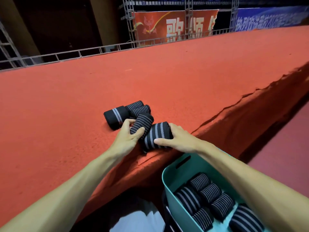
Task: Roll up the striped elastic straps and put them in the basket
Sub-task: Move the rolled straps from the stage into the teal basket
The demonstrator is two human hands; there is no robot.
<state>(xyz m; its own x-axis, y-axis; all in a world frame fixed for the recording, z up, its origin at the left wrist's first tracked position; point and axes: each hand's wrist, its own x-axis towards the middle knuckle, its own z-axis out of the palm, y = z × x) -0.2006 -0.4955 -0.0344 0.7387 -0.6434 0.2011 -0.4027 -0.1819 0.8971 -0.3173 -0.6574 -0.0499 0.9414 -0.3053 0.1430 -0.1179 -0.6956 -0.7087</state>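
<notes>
Firmly, left hand [127,138] and right [179,138] grip ribbed rolls [156,133].

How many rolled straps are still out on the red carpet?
5. A thin-striped roll in the left hand, a broad-striped roll in the right hand, a centre-striped roll at left, two thin-striped rolls behind. Others may be hidden.

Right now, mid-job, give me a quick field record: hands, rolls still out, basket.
left hand: grips thin-striped roll
right hand: grips wide-striped roll, which touches the thin-striped one
surface: red carpet, both held rolls near its front edge
other rolls out: three behind the hands, one centre-striped roll and two fine-striped rolls
basket: teal, below the carpet edge, under the right forearm
basket contents: several stored rolls
unrolled straps: none visible
</notes>
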